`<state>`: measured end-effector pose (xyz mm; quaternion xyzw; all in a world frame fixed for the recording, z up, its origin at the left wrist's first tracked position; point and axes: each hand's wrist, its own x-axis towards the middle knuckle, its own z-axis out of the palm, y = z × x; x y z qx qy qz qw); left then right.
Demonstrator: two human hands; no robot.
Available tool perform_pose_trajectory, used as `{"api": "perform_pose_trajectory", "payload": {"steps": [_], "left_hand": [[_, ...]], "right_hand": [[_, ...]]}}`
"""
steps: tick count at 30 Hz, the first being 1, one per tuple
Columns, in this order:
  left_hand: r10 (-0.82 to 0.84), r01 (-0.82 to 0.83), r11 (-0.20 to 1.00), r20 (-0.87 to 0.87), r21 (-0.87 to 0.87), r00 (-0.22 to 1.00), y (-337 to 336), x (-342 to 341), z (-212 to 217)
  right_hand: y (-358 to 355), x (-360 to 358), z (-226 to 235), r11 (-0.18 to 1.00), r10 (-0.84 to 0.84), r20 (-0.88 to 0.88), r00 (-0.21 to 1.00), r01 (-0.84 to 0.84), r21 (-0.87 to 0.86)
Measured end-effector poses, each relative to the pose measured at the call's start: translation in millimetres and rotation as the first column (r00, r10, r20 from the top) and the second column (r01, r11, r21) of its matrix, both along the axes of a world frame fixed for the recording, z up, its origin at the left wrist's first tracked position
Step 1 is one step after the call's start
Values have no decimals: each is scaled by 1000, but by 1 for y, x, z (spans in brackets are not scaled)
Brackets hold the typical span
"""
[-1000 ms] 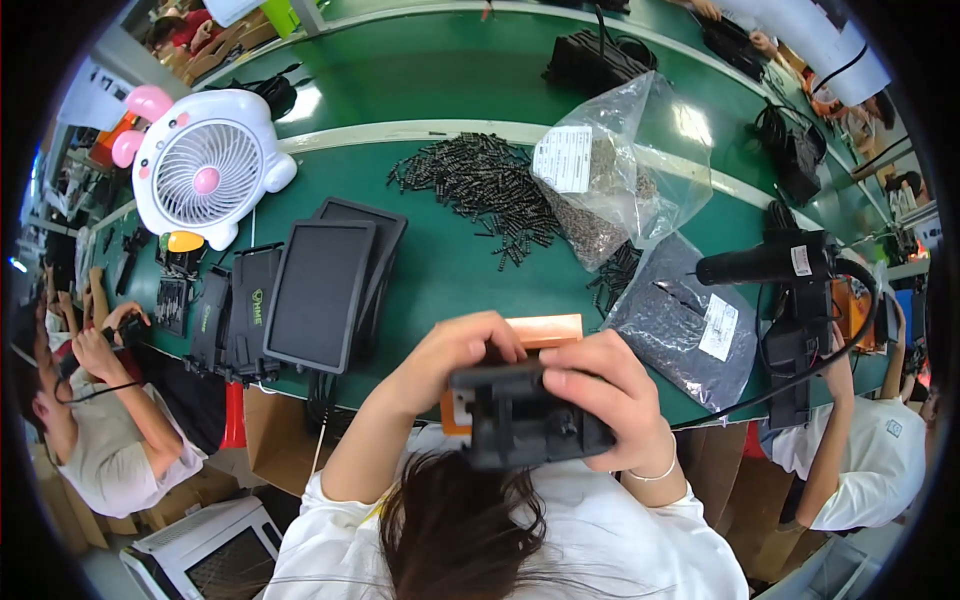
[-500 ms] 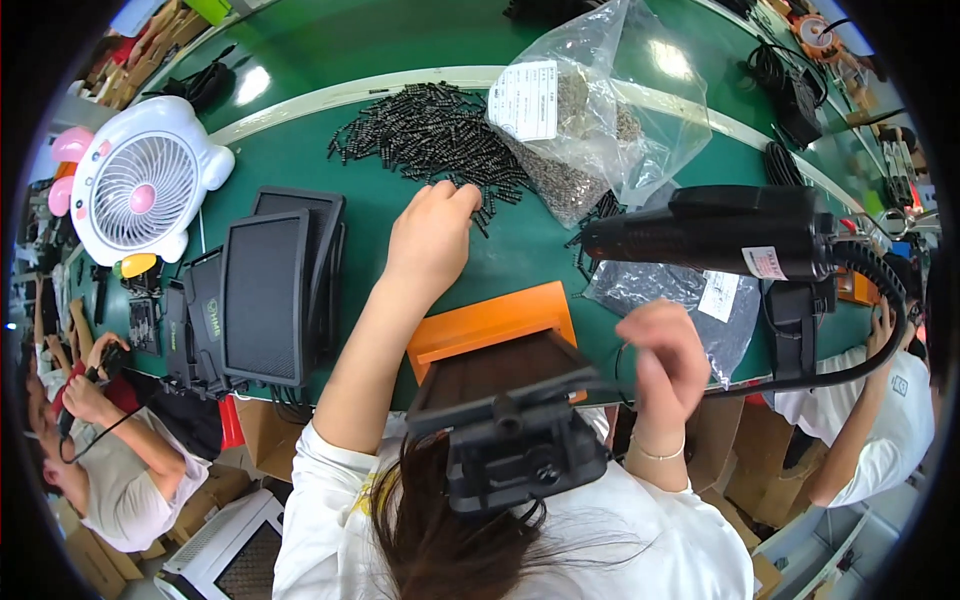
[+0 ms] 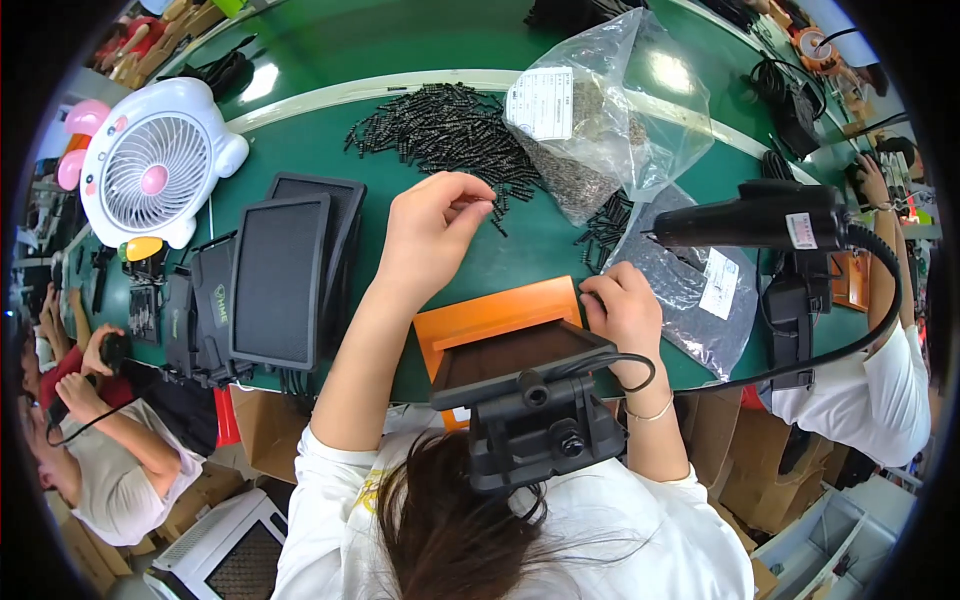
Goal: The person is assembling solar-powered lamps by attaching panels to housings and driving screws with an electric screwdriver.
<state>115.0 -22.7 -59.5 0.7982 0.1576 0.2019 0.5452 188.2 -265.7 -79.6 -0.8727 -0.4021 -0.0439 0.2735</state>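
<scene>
My left hand (image 3: 437,228) is closed, thumb and forefinger pinched together beside the near edge of a pile of small black ridged rods (image 3: 445,130). Anything between those fingertips is too small to make out. At the right edge of an orange tray-like block (image 3: 500,308) is my right hand (image 3: 628,318), its fingers bent and closed near the block's corner; what they grip is hidden. A black bracketed device (image 3: 540,425) covers the near part of the block. Beyond my right hand lies a dark plastic bag (image 3: 705,295) with a white label.
A black corded power tool (image 3: 750,218) lies level at the right. A clear bag of small metal parts (image 3: 575,140) leans by the pile. Black panels (image 3: 280,280) and a white fan (image 3: 155,170) stand left. Co-workers sit on both sides.
My right hand has come down and left, from a blurred raised position to the orange block's edge. The left hand has turned, now showing its thumb and forefinger pinched.
</scene>
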Motion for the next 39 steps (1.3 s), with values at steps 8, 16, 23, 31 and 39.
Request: {"api": "perform_pose_trajectory", "payload": {"steps": [8, 16, 23, 31, 39], "left_hand": [[85, -58, 971, -108, 233, 990, 2, -8, -2], [73, -46, 952, -78, 303, 994, 7, -10, -11], [-99, 123, 925, 85, -359, 991, -26, -37, 63], [-316, 294, 941, 125, 165, 940, -43, -83, 131], [-366, 312, 881, 92, 356, 926, -60, -79, 140]], "right_hand": [[-2, 1, 5, 1000, -10, -95, 995, 12, 15], [5, 4, 16, 999, -9, -216, 976, 20, 48], [98, 46, 15, 932, 332, -55, 942, -319, 171], [146, 49, -17, 942, 329, 74, 941, -322, -94], [151, 42, 29, 927, 374, 35, 927, -374, -6]]}}
